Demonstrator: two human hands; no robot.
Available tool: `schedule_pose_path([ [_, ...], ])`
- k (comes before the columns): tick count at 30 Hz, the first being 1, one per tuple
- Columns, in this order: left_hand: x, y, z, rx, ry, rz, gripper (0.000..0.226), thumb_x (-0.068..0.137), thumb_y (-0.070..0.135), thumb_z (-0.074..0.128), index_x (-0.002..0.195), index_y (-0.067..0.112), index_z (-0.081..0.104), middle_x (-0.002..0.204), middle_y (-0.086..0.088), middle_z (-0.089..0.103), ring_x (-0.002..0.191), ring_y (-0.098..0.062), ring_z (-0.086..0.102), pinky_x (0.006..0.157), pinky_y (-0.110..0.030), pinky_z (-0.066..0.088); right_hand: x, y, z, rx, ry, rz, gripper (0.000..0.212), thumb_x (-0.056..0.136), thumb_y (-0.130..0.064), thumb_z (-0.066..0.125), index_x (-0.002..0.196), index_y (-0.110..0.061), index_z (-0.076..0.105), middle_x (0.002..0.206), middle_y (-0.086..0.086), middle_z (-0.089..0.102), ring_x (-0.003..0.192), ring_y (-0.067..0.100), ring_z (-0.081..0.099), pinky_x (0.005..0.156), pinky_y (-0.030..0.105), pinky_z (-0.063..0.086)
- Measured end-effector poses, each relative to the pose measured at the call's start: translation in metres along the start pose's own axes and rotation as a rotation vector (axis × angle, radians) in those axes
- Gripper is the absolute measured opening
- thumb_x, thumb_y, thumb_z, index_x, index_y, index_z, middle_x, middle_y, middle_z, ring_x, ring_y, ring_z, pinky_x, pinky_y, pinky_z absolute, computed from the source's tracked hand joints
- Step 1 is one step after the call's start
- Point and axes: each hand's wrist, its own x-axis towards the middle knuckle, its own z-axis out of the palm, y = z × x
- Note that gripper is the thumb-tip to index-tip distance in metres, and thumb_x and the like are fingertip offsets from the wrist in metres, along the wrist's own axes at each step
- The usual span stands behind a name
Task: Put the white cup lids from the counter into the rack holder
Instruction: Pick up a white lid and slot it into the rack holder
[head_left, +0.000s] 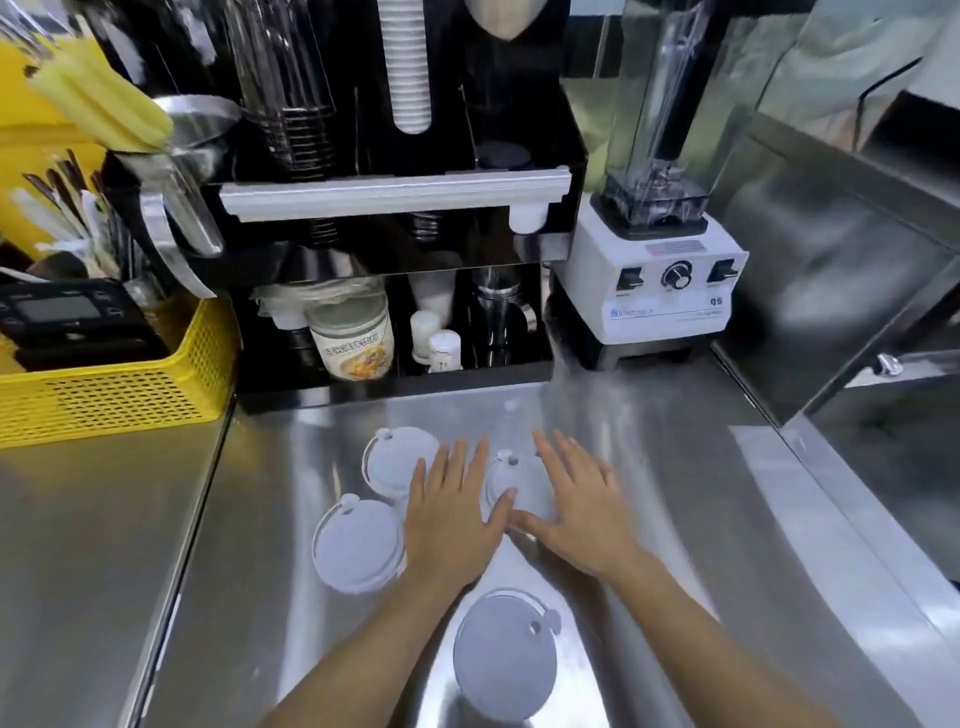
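Note:
Several white cup lids lie flat on the steel counter. One lid lies far left, another lies left of my wrist, a third sits between my hands, and the nearest lid lies by my forearms. My left hand is flat with fingers spread, overlapping the edges of the two left lids. My right hand is flat too, its thumb across the middle lid. Neither hand grips anything. The black rack holder stands behind, with stacked white cups and clear cups in its top slots.
A white blender stands right of the rack. A yellow basket with a black timer sits at the left, with a metal jug and straws behind it. Jars and small bottles fill the rack's lower shelf. A steel wall and ledge run along the right.

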Motion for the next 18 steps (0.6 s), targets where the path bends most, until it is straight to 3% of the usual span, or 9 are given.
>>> schedule_pose_path([
  [2,-0.003,0.002,0.004,-0.02,-0.012,0.011,0.079,0.081,0.065,0.003,0.144,0.024,0.027,0.152,-0.004,0.033,0.141,-0.024,0.026,0.117,-0.043,0.011,-0.001,0.0,0.003,0.05,-0.07,0.029,0.096,0.066,-0.072,0.023,0.147,-0.022,0.012,0.154,0.007,0.024,0.141,0.022,0.02,0.11,0.036,0.019],
  [6,-0.006,0.006,0.012,-0.029,-0.093,0.0,0.075,0.083,0.061,0.009,0.143,0.019,0.028,0.154,-0.003,0.029,0.142,-0.02,0.022,0.118,-0.038,0.009,-0.003,0.004,0.017,0.056,-0.054,0.028,0.092,0.067,-0.066,0.019,0.146,-0.019,0.014,0.151,0.004,0.029,0.138,0.019,0.026,0.106,0.031,0.02],
  [9,-0.005,0.01,0.009,-0.172,-0.127,-0.014,0.064,0.092,0.053,0.031,0.144,0.016,0.026,0.155,-0.003,0.025,0.143,-0.018,0.018,0.118,-0.032,0.007,-0.002,0.003,0.017,0.092,-0.058,0.015,0.091,0.066,-0.064,0.019,0.145,-0.018,0.018,0.144,0.004,0.034,0.131,0.021,0.032,0.101,0.029,0.022],
  [11,-0.004,0.014,0.006,-0.301,-0.122,-0.042,0.058,0.091,0.046,0.042,0.14,0.016,0.034,0.15,-0.003,0.036,0.138,-0.02,0.028,0.116,-0.033,0.016,-0.001,0.0,0.014,0.156,-0.044,0.022,0.09,0.065,-0.063,0.023,0.142,-0.017,0.026,0.137,0.006,0.04,0.124,0.024,0.038,0.099,0.03,0.027],
  [14,0.005,0.019,-0.005,-0.528,-0.096,-0.153,0.036,0.089,0.035,0.052,0.12,0.017,0.054,0.123,-0.003,0.06,0.11,-0.019,0.052,0.097,-0.029,0.041,0.002,-0.003,0.006,0.257,0.0,0.02,0.089,0.064,-0.065,0.033,0.137,-0.016,0.034,0.132,0.006,0.045,0.119,0.024,0.041,0.097,0.028,0.029],
  [18,0.021,0.025,-0.028,-0.965,-0.095,-0.366,0.014,0.088,0.015,0.058,0.102,0.016,0.054,0.095,0.001,0.061,0.081,-0.012,0.058,0.063,-0.015,0.048,0.01,-0.003,-0.011,0.306,0.057,-0.008,0.088,0.061,-0.064,0.045,0.134,-0.015,0.038,0.131,0.004,0.046,0.118,0.022,0.041,0.099,0.028,0.03],
])
